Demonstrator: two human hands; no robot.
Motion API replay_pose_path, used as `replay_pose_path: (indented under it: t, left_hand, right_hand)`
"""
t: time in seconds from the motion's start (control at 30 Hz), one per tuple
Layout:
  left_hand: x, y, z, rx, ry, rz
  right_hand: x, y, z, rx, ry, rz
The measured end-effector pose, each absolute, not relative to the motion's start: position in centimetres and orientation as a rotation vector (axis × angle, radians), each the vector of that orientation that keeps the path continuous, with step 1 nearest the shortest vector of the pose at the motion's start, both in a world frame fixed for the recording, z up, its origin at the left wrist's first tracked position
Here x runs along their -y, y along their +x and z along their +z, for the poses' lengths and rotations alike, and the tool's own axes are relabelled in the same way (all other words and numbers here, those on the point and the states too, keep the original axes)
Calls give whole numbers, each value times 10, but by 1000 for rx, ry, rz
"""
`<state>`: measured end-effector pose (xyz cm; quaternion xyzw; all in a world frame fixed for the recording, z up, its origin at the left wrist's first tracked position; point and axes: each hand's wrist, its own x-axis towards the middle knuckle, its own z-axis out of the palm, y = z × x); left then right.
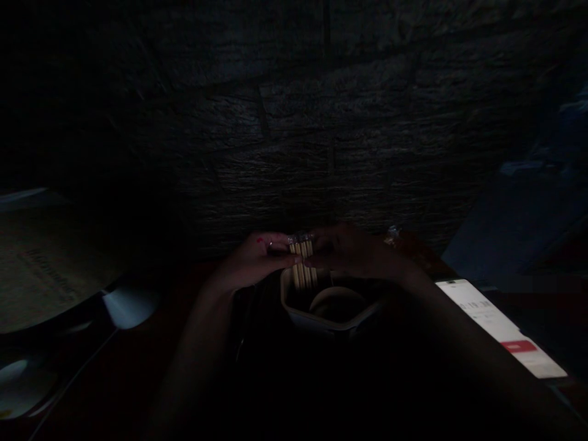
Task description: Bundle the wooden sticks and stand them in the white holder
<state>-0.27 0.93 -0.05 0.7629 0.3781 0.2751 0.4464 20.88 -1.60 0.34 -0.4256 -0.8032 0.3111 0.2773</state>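
The scene is very dark. Between both hands is a bundle of several thin pale sticks (303, 269), upright and slightly tilted, with a shiny clear wrap or covering at the top; their exact kind is unclear. My left hand (260, 260) grips the bundle from the left, thumb across its front. From the right, my right hand (342, 251) holds it too, its thumb meeting the left one; most of its fingers are lost in shadow. Just below is an angular container (321, 323) with a pale rim. Inside it shows a round-rimmed object (337, 294). The sticks' lower ends overlap the container's opening.
A lit phone (500, 331) lies at the right by my forearm. Behind stands a rough brick-patterned wall (298, 128). At the left are a brown printed package (55, 263), a pale cone-shaped thing (126, 306) and a thin cable (76, 380). A small shiny item (393, 234) sits beyond my right wrist.
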Motion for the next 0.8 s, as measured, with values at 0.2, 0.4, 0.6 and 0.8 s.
replay_pose_path:
  t: [0.2, 0.4, 0.6, 0.8]
  left_hand:
    - [-8, -1, 2, -926, 1895, 655]
    - [-9, -3, -1, -891, 1888, 644]
    - [-9, -2, -1, -908, 1906, 687]
    - [-8, -2, 0, -931, 1918, 697]
  right_hand:
    - [16, 208, 3, 2143, -1135, 817]
    - [13, 208, -1, 2165, -1134, 785]
    - [11, 208, -6, 2187, -1073, 745]
    - [13, 207, -4, 2179, -1121, 737]
